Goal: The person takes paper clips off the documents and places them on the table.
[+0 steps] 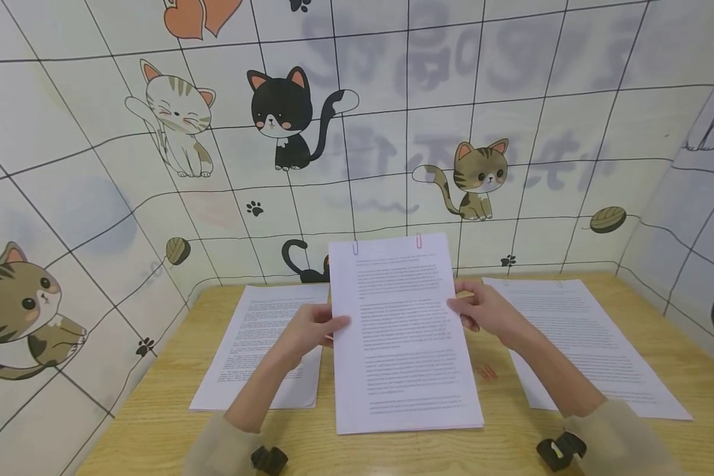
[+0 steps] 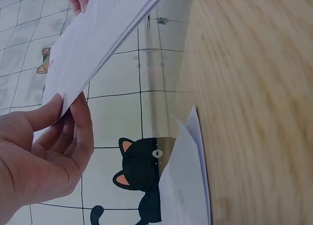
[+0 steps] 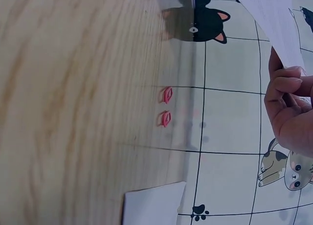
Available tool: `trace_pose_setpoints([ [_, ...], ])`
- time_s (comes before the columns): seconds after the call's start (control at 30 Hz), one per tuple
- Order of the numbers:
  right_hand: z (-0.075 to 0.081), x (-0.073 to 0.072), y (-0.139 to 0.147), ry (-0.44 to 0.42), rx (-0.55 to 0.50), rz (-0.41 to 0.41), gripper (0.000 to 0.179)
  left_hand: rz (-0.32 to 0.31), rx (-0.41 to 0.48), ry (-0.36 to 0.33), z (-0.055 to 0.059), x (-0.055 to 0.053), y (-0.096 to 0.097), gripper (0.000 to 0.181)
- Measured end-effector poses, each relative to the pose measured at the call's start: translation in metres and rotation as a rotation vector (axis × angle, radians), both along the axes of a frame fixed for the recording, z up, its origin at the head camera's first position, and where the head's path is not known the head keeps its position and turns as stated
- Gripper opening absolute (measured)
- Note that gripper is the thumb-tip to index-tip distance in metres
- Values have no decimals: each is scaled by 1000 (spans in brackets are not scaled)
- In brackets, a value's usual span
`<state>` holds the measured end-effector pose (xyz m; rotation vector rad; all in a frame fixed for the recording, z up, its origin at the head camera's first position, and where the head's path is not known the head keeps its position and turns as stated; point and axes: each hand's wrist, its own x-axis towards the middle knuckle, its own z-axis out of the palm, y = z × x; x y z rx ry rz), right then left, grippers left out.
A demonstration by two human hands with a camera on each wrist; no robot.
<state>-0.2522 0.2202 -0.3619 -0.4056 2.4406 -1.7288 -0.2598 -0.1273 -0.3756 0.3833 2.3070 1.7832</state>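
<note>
A stack of printed paper (image 1: 407,330) is held up in front of me, its face toward the head camera. Near its top edge sit a purplish paper clip (image 1: 355,248) and a red paper clip (image 1: 419,240). My left hand (image 1: 311,330) pinches the left edge, thumb on the front and fingers behind. On the opposite edge, a little higher, my right hand (image 1: 489,309) pinches the paper the same way. In the left wrist view the stack's lower edge (image 2: 117,44) shows several sheets together.
Another printed stack (image 1: 262,344) lies on the wooden table (image 1: 160,396) at left. A third stack (image 1: 577,344), with clips along its top edge, lies at right. Two red paper clips (image 3: 167,95) rest beside the held stack. A cat-patterned wall covering (image 1: 381,178) rises behind the table.
</note>
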Motion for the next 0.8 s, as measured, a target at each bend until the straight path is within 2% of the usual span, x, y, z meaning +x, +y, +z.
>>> trace_pose_setpoints([
  [0.37, -3, 9, -5, 127, 22, 37, 18, -28, 0, 84, 6, 12, -8, 25],
  [0.67, 0, 13, -7, 175, 14, 70, 18, 63, -64, 144, 9, 19, -8, 19],
  [0.8, 3, 13, -6, 190, 48, 70, 16, 92, -68, 159, 11, 21, -7, 18],
])
